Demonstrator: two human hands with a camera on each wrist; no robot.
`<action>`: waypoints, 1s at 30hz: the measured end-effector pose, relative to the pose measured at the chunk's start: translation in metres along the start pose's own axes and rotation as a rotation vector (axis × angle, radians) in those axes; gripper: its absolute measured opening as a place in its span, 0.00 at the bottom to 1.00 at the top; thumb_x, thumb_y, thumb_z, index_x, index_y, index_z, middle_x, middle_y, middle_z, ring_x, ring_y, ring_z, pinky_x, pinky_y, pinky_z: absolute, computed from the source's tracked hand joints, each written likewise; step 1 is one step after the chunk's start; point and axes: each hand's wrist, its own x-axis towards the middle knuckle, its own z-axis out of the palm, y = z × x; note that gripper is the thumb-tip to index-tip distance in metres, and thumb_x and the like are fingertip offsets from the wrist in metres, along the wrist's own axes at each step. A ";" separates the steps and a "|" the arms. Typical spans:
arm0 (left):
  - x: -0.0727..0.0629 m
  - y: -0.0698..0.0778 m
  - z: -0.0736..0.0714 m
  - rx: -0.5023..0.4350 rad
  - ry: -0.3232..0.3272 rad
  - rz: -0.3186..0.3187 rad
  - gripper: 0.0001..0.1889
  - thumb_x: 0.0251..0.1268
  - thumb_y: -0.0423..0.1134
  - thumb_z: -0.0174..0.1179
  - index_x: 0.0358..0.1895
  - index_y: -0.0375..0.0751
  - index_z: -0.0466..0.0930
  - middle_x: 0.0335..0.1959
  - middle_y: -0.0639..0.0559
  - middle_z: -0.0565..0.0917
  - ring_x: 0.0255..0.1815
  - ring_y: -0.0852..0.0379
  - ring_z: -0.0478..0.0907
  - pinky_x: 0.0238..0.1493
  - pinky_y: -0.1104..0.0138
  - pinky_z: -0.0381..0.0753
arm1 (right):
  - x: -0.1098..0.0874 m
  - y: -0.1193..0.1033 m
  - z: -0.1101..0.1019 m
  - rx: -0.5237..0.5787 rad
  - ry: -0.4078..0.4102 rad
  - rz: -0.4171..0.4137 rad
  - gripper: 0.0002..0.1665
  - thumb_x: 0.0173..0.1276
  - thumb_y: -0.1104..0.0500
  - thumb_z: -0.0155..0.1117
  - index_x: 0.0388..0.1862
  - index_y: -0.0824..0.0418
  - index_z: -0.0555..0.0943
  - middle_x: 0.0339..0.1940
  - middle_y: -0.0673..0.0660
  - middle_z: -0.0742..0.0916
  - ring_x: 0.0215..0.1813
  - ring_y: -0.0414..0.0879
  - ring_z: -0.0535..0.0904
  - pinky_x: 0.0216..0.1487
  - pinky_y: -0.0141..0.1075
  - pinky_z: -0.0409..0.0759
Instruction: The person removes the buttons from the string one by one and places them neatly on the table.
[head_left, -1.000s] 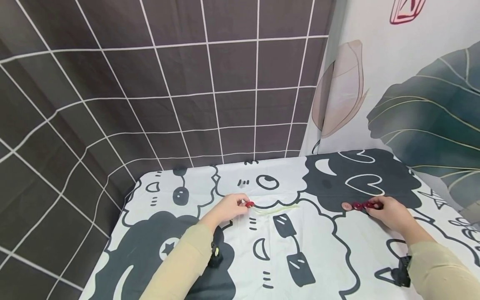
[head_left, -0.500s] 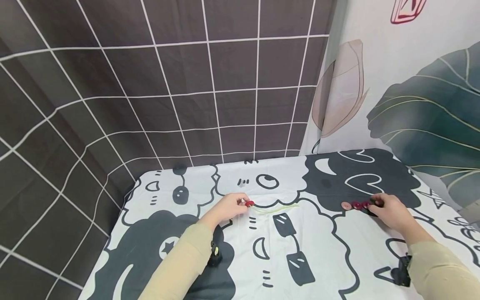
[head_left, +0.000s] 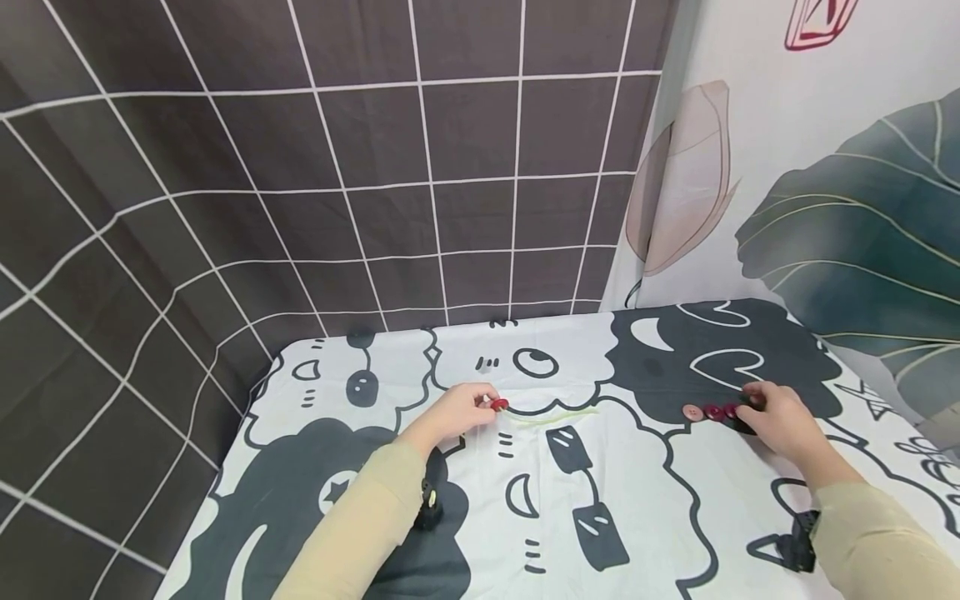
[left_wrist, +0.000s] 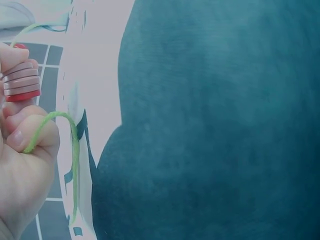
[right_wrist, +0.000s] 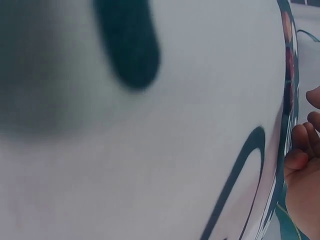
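In the left wrist view, my left hand (head_left: 465, 412) holds a short stack of buttons (left_wrist: 21, 80), pale pink ones with red at the ends. A thin green cord (left_wrist: 76, 150) loops over the lower fingers, and its far part trails rightward across the cloth in the head view. One red button (head_left: 499, 405) shows at the left fingertips. At the right, a pink button (head_left: 693, 412) and dark red buttons (head_left: 713, 412) lie in a row. My right hand (head_left: 780, 421) is at the row's right end, fingertips close to the last button, with a dark gap between thumb and fingers.
A white cloth with dark cartoon prints (head_left: 630, 483) covers the table. Behind it hangs a dark curtain with white grid lines (head_left: 472, 217), and a leaf-patterned curtain (head_left: 847, 233) hangs at the right. Black cameras sit at both wrists.
The right fingers have lifted and spread slightly at the end of the row. The left hand stays nearly still with the buttons and cord.
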 end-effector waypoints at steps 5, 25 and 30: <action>0.000 0.000 0.000 0.003 -0.001 0.006 0.09 0.52 0.35 0.58 0.37 0.50 0.81 0.22 0.57 0.71 0.24 0.60 0.67 0.23 0.68 0.66 | 0.002 -0.008 0.002 0.010 -0.002 -0.010 0.28 0.62 0.61 0.55 0.56 0.79 0.64 0.46 0.76 0.71 0.49 0.68 0.65 0.49 0.63 0.64; -0.002 0.003 0.000 -0.015 -0.008 -0.026 0.09 0.53 0.35 0.57 0.37 0.52 0.81 0.22 0.57 0.72 0.21 0.60 0.68 0.22 0.69 0.67 | 0.003 -0.053 0.021 0.069 0.030 -0.142 0.28 0.63 0.57 0.56 0.56 0.75 0.67 0.46 0.69 0.72 0.44 0.60 0.71 0.42 0.52 0.69; -0.003 0.001 -0.001 -0.001 0.000 -0.012 0.09 0.53 0.35 0.57 0.38 0.51 0.81 0.22 0.56 0.72 0.24 0.60 0.68 0.24 0.68 0.67 | 0.002 -0.060 0.027 0.058 0.046 -0.181 0.26 0.62 0.58 0.57 0.54 0.74 0.69 0.43 0.67 0.72 0.41 0.58 0.70 0.39 0.49 0.69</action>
